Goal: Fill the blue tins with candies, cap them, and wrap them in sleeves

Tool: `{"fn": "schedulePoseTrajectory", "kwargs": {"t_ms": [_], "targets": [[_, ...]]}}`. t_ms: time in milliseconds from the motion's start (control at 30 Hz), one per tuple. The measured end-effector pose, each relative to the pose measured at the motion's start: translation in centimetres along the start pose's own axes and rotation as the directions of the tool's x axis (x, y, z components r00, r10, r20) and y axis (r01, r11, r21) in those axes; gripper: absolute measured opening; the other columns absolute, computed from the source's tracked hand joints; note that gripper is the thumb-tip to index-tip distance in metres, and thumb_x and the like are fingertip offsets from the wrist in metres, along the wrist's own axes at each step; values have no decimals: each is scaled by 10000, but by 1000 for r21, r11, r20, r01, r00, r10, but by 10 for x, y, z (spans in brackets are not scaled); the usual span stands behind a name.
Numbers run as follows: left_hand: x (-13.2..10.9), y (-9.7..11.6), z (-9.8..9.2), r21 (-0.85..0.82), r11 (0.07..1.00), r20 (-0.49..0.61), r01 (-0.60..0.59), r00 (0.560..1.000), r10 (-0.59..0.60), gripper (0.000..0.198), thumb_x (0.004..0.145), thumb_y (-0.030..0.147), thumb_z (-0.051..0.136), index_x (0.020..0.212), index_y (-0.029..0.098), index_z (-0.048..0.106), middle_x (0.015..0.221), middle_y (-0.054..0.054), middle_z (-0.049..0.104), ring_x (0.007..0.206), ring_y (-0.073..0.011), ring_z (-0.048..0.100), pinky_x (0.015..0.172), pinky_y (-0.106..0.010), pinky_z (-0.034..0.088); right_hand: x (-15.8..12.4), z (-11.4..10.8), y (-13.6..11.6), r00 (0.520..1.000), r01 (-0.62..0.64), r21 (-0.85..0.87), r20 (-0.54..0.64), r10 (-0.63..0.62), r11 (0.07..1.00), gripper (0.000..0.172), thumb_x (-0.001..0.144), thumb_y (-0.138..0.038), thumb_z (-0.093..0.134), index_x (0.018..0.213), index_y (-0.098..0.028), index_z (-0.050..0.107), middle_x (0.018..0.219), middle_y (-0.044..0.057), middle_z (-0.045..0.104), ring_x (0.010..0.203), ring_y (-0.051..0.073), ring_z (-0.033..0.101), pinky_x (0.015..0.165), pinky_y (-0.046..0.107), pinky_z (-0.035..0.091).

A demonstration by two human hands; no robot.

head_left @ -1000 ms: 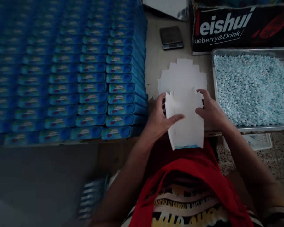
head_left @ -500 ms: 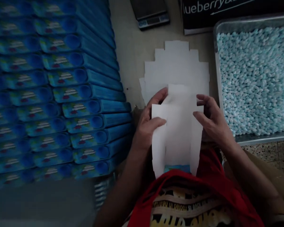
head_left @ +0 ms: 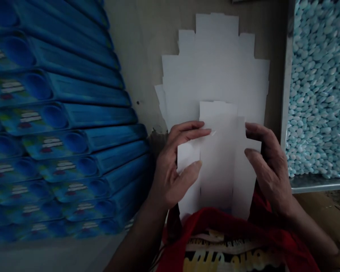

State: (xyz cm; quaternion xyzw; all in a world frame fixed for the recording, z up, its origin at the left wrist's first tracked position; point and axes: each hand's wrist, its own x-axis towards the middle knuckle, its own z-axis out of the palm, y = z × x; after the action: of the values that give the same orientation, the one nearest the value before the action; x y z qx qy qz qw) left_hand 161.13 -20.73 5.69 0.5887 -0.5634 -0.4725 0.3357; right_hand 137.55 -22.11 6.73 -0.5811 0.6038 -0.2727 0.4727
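Observation:
A partly folded white cardboard box (head_left: 217, 170) stands against the red apron, its long side panels raised and its inside facing me. My left hand (head_left: 174, 170) is closed on the left side panel, thumb pressed to the inner face and two fingers reaching over the small end flap. On the other side my right hand (head_left: 269, 166) pinches the right panel near its upper corner, with the fingertips partly behind the cardboard. Beyond the box, flat white cardboard blanks (head_left: 215, 71) lie stacked on the table. The lower end of the box is hidden by the apron.
Tall rows of blue printed boxes (head_left: 99, 117) fill the left side. To the right a metal tray (head_left: 320, 185) holds many pale blue and white candy-like pieces (head_left: 320, 94). A brown cardboard box (head_left: 320, 211) is below the tray.
My view has moved closer, so the scale has left the frame. The left fingers have come from behind the box over its end flap, and the right end flap now stands up.

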Motion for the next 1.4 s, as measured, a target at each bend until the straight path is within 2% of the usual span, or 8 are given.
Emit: {"fn": "schedulePoseTrajectory", "kwargs": {"t_ms": [200,333,433,600,833,1067,1267,1400], "targets": [[10,4,-13,25,1000,158,0,987,-4,382,990,457,634,1341,321,696,1666,-79,564,1580,-413,498,1219,-634,523,5,-2,-8,997,-35,-8,63,35,999,700,1022,-231,538,1685,-423,426,1724,7,491,1539,291,529,1256,535,509],[12,12,0,81,997,153,-18,988,6,390,989,324,606,1377,293,623,1725,-103,506,1584,-386,501,1218,-614,519,10,-3,-12,994,2,-58,105,4,998,717,1005,-205,525,1685,-418,442,1729,-1,497,1542,291,521,1303,572,447],[10,16,15,175,982,113,-71,992,52,453,942,231,594,1394,253,575,1765,-129,450,1600,-373,466,1256,-614,467,14,-2,-10,992,50,-62,121,-43,997,672,960,-181,527,1604,-372,560,1633,22,595,1500,295,550,1269,563,475],[12,7,24,245,963,108,-116,990,92,424,908,225,571,1332,241,590,1710,-129,515,1557,-373,497,1268,-619,438,21,5,0,986,137,-66,105,-130,988,418,926,-191,509,1249,-272,762,1223,63,748,1186,277,687,1086,493,581],[6,-9,39,253,960,-115,-123,981,156,402,823,224,630,1223,244,659,1517,-115,564,1541,-358,496,1289,-549,450,23,15,20,981,175,-204,-50,-189,963,318,932,-228,540,1155,-259,765,1141,73,672,1168,273,647,1073,480,559],[-8,-14,51,172,964,-257,-200,936,240,315,834,168,593,1132,248,655,1344,-93,642,1403,-312,594,1240,-495,482,-6,18,0,938,256,-300,-153,-311,919,269,950,-183,499,1091,-225,724,1109,103,725,1036,259,669,1014,442,547],[-1,-20,70,142,977,-433,-159,878,206,382,815,144,649,1158,255,523,1214,-75,613,1192,-250,637,1089,-412,547,6,21,1,956,189,-369,-143,-256,910,533,942,-159,527,1466,-242,569,1085,99,762,1020,291,701,979,449,547],[6,-24,72,100,987,-525,-125,836,160,553,819,141,705,1303,250,462,1153,-43,626,1069,-203,644,1023,-368,551,18,17,4,969,182,-501,-57,-242,846,544,955,-143,516,1496,-191,555,1128,134,781,1037,305,724,963,435,540]]}}
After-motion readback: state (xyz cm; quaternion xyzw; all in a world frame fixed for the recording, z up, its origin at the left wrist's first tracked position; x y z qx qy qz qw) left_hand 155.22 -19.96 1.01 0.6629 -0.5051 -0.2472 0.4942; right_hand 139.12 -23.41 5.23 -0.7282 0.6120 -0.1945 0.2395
